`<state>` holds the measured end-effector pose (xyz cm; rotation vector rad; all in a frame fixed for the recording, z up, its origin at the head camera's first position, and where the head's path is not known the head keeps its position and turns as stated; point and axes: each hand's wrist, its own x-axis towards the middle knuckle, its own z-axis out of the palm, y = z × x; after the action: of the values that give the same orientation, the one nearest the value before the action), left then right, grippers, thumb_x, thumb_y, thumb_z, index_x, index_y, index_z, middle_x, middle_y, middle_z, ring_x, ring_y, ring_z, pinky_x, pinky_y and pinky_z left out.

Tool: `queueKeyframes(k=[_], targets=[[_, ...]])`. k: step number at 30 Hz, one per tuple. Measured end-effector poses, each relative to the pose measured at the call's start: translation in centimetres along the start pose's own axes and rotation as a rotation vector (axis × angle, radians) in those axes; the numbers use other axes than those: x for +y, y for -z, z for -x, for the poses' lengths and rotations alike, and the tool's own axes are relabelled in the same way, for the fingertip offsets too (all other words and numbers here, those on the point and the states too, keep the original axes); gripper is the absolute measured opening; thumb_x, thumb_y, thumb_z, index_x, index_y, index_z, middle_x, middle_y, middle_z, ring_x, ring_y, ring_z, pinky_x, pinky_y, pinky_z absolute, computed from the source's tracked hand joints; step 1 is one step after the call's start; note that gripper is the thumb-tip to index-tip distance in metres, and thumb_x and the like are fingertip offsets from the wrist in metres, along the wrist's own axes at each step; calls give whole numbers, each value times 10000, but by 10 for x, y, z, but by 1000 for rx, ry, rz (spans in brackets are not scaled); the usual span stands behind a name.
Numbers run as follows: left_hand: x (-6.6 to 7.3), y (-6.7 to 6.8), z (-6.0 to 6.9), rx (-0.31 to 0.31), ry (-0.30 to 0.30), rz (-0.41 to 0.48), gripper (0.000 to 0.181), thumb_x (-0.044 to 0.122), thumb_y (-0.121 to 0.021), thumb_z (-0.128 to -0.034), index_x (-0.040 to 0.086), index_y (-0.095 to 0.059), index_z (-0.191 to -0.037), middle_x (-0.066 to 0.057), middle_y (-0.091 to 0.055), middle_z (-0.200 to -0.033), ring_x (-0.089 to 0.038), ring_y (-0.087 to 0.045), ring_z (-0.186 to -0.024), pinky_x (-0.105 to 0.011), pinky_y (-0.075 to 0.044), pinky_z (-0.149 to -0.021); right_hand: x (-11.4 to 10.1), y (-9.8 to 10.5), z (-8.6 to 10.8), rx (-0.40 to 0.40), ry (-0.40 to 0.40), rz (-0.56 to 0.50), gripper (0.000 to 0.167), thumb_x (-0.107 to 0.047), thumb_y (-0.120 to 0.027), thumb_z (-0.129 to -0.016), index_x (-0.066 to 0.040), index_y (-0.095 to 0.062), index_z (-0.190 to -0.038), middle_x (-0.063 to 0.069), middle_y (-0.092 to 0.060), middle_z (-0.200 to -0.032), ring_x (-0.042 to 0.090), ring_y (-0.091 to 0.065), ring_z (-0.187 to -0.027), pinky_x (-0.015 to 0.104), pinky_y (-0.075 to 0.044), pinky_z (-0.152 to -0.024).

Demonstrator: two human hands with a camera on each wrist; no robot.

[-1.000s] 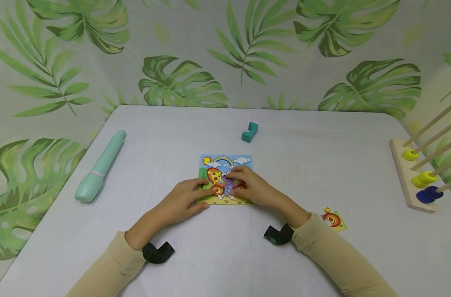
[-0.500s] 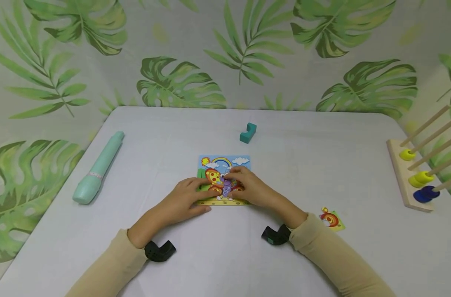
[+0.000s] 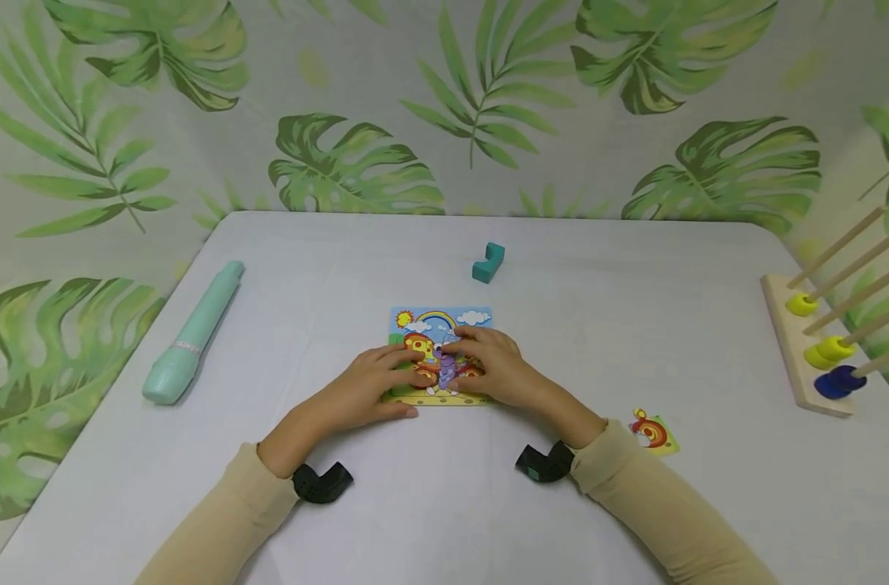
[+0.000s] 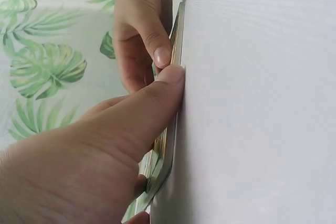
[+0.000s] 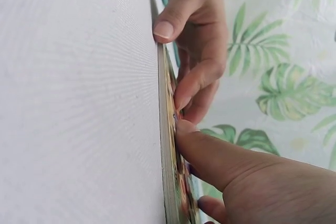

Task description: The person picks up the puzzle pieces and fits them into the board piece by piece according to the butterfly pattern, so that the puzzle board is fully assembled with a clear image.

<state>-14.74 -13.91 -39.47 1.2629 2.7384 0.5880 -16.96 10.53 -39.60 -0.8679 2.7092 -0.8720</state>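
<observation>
A picture puzzle board (image 3: 439, 398) with a rainbow, sun and butterfly lies flat in the middle of the table. My left hand (image 3: 367, 386) rests on its left side, fingers spread over the picture and thumb along the near edge. On the right side, my right hand (image 3: 506, 370) has its curved fingers and thumb at the purple butterfly-body puzzle piece (image 3: 447, 375), seemingly pinching it in place. In the left wrist view the left thumb (image 4: 168, 77) touches the board's edge. The right thumb (image 5: 189, 132) presses on the pictured surface. Much of the butterfly is hidden under both hands.
A loose puzzle piece (image 3: 655, 433) lies beside the right sleeve. Beyond the board is a teal block (image 3: 488, 262). A mint-green folded umbrella-like object (image 3: 196, 333) lies at left. A wooden peg stand (image 3: 803, 357) with yellow and blue beads stands at right.
The left forearm and wrist have shifted slightly forward and right, its fingers still on the board. The right hand stays at the same spot. The whole view has drifted slightly.
</observation>
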Motion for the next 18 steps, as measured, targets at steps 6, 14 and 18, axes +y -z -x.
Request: queueKeyframes(k=[6,14,18], targets=[[-2,-3,1,5,21,22,397,410,-605,-835,265,-577,-1203,-42,-386,-1368,-301,-255,-1281,-497,-199,-1008,-2,7,3,-27,-4,-69,520,-340,-648,-820,-157,-506,-1286,106,-325,-1396,318,-221,-1282,526,-142,-1016],[-3,-4,1,10,31,30,409,418,-614,-825,276,-574,-1207,-35,-381,-1373,-297,-237,-1288,-488,-182,-1016,-9,49,39,77,5,-169,588,-312,-652,-825,-112,-419,-1327,67,-346,-1377,250,-266,-1278,488,-261,-997],[-3,-4,1,8,29,26,414,428,-610,-825,278,-571,-1209,-33,-377,-1375,-300,-229,-1292,-486,-182,-1017,-2,71,74,153,24,-159,629,-317,-668,-810,-168,-380,-1349,3,-352,-1366,216,-279,-1269,501,-278,-978]])
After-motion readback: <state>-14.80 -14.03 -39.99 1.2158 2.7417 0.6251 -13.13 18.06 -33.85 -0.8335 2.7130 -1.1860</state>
